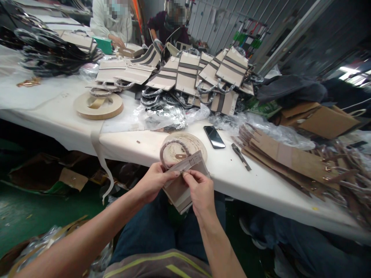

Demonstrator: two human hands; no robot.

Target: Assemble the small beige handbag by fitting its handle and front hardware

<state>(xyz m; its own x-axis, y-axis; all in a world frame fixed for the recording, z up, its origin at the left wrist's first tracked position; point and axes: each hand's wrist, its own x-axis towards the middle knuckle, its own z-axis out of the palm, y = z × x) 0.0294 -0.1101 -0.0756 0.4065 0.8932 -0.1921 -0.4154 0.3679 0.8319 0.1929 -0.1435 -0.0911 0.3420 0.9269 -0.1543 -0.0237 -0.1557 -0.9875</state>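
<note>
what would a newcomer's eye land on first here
Probably the striped panels heaped far back on the white table. Next, the left hand and right hand, holding a beige panel with a looped handle by the front edge. A dark phone lies beyond them, to the right.

A single camera rides on the wearer's head, looking forward and steeply down over the lap [142, 239]. The left hand [153, 181] and right hand [203, 191] sit close to it, a little below the centre, with the forearms [95, 231] rising from the bottom edge. Its wide view takes in the worktop [124, 143], the floor [17, 216] at lower left, and, far off along the top, two people [111, 25] and the wall [222, 15]. The view leans: the worktop's near edge slopes down rightward.
</note>
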